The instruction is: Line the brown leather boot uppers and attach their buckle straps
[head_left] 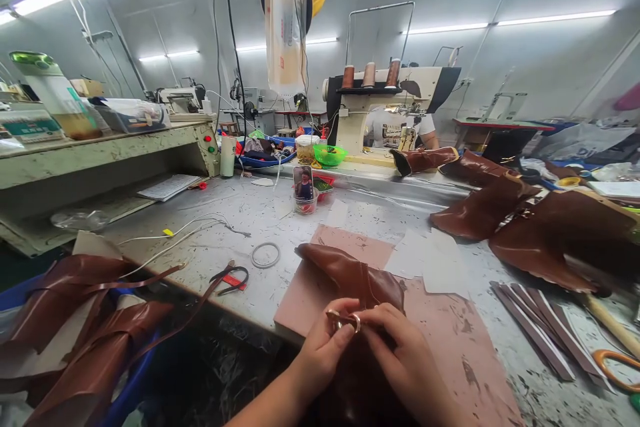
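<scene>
A brown leather boot upper (345, 270) lies in front of me, its foot part on a pinkish board (440, 327) and its shaft toward my body. Above it, my left hand (323, 340) is closed, thumb and fingers pinching a shiny metal buckle (357, 324) on a brown strap. From the other side my right hand (400, 350) is closed too, its fingertips pinched against the strap beside the buckle. The strap's end is mostly hidden by my fingers.
More brown boot uppers (555, 240) stand at the right, near brown strips (535, 330) and orange-handled scissors (617, 367). Others (100, 353) fill a blue bin at the left. A phone (303, 185) leans upright ahead. Behind is a sewing machine (350, 113), with a person beyond it.
</scene>
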The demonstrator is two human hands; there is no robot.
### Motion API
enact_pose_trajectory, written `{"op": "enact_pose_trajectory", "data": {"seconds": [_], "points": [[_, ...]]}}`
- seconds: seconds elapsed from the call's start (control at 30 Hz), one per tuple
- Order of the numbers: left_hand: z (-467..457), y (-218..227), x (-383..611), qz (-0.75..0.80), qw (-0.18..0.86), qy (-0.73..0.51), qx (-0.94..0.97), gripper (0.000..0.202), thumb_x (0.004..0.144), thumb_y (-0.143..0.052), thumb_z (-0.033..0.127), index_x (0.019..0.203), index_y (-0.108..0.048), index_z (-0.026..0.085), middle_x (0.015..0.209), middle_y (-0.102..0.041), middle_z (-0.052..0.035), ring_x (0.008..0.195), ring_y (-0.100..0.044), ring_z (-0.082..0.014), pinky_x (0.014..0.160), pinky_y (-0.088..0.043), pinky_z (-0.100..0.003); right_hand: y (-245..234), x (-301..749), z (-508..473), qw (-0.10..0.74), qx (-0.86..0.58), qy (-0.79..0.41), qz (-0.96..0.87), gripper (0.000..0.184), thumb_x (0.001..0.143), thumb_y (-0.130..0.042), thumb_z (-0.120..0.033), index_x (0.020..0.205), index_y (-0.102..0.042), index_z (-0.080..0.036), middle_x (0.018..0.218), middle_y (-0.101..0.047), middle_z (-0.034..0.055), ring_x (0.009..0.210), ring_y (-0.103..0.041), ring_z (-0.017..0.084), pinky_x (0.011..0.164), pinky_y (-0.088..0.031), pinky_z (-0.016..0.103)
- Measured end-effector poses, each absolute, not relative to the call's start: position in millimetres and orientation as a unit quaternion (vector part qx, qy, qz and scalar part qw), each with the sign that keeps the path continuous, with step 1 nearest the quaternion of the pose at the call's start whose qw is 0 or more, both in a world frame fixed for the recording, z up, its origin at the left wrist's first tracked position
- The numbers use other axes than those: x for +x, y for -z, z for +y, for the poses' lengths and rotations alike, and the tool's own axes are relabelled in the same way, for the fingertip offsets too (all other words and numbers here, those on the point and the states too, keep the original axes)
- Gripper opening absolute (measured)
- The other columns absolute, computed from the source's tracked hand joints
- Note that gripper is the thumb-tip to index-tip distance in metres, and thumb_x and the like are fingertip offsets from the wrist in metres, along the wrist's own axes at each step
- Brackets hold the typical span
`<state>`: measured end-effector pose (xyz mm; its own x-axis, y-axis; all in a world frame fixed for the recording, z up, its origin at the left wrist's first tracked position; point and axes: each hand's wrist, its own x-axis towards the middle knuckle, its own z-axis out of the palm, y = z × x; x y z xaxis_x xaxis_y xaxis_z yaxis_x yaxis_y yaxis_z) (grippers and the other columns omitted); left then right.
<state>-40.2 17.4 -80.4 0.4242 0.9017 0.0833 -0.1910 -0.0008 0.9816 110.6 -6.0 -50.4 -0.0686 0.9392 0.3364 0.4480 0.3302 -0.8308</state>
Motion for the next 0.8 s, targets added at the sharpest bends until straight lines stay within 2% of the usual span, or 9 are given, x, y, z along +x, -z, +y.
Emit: {"op": "enact_pose_trajectory", "data": {"seconds": [0.13,0.27,0.33,0.4,0.47,0.53,0.63,0.7,0.8], "points": [[18.0,85.0,-34.1,0.327,0.611,-0.427,0.58,0.056,0.076,-0.057,0.036,0.122,-0.03,0.022,0.085,-0.046,0.0001,0.081,-0.049,-0.0157,0.08,-0.038,-0.032,49.1,106.7,-11.2,0.44,-0.496,-0.293,-0.689,0.032,0.079,-0.044,-0.016,0.108,-0.055,-0.022,0.092,-0.063,0.0044,0.083,-0.061,0.018,0.075,-0.05,0.029],[18.2,85.9,-28.1,0.372,0.581,-0.402,0.602,0.069,0.068,-0.06,0.025,0.126,-0.022,0.019,0.073,-0.044,0.0039,0.067,-0.046,-0.0129,0.069,-0.038,-0.029,50.2,105.2,-14.4,0.391,-0.479,-0.217,-0.755,0.022,0.078,-0.049,-0.016,0.094,-0.063,-0.022,0.093,-0.06,0.0069,0.087,-0.058,0.021,0.076,-0.05,0.035],[18.8,82.8,-27.5,0.4,0.565,-0.377,0.616,0.062,0.068,-0.057,0.023,0.122,-0.028,0.018,0.07,-0.045,0.0046,0.063,-0.045,-0.0121,0.063,-0.037,-0.026,47.8,107.2,-16.2,0.432,-0.475,-0.146,-0.752,0.016,0.08,-0.05,-0.018,0.085,-0.064,-0.023,0.106,-0.055,0.0093,0.094,-0.055,0.023,0.079,-0.048,0.038],[20.0,76.2,-28.5,0.423,0.545,-0.336,0.641,0.05,0.069,-0.056,0.023,0.115,-0.037,0.017,0.069,-0.047,0.0042,0.061,-0.045,-0.0121,0.058,-0.036,-0.024,41.3,110.7,-19.1,0.476,-0.442,-0.138,-0.748,0.017,0.084,-0.047,-0.017,0.087,-0.062,-0.023,0.111,-0.052,0.009,0.095,-0.055,0.021,0.079,-0.049,0.034],[21.2,66.7,-29.9,0.428,0.508,-0.295,0.687,0.041,0.07,-0.056,0.023,0.109,-0.045,0.018,0.069,-0.051,0.0034,0.061,-0.048,-0.0125,0.057,-0.036,-0.024,33.2,114.4,-22.8,0.468,-0.407,-0.204,-0.758,0.018,0.087,-0.04,-0.016,0.087,-0.057,-0.022,0.094,-0.056,0.006,0.08,-0.057,0.015,0.069,-0.05,0.027],[22.3,56.0,-30.6,0.407,0.478,-0.271,0.729,0.03,0.072,-0.054,0.019,0.102,-0.054,0.018,0.074,-0.058,0.0012,0.067,-0.052,-0.0136,0.061,-0.038,-0.024,28.5,117.3,-26.3,0.424,-0.392,-0.259,-0.775,0.008,0.085,-0.043,-0.018,0.081,-0.05,-0.021,0.076,-0.055,0.002,0.067,-0.055,0.014,0.059,-0.049,0.024],[24.4,43.5,-31.1,0.367,0.485,-0.263,0.75,0.019,0.072,-0.05,0.012,0.086,-0.062,0.018,0.081,-0.064,-0.0004,0.076,-0.056,-0.0144,0.069,-0.04,-0.023,33.3,123.3,-27.7,0.416,-0.397,-0.223,-0.787,0.011,0.08,-0.05,-0.019,0.073,-0.041,-0.022,0.072,-0.053,0.0005,0.064,-0.053,0.013,0.056,-0.048,0.024],[26.6,39.7,-31.9,0.368,0.516,-0.262,0.728,0.017,0.069,-0.054,0.012,0.082,-0.063,0.017,0.08,-0.064,-0.0007,0.077,-0.056,-0.0147,0.07,-0.04,-0.023,41.3,131.4,-24.7,0.452,-0.419,-0.173,-0.768,0.009,0.083,-0.045,-0.016,0.077,-0.044,-0.022,0.077,-0.054,0.0018,0.07,-0.055,0.014,0.061,-0.049,0.024],[30.7,39.6,-33.5,0.382,0.592,-0.251,0.664,0.019,0.066,-0.06,0.02,0.084,-0.063,0.016,0.078,-0.061,-0.0015,0.071,-0.053,-0.0145,0.063,-0.04,-0.023,50.5,148.1,-16.3,0.506,-0.489,-0.086,-0.705,0.016,0.085,-0.046,-0.016,0.099,-0.047,-0.023,0.082,-0.057,0.0028,0.073,-0.059,0.014,0.063,-0.051,0.026]]}}
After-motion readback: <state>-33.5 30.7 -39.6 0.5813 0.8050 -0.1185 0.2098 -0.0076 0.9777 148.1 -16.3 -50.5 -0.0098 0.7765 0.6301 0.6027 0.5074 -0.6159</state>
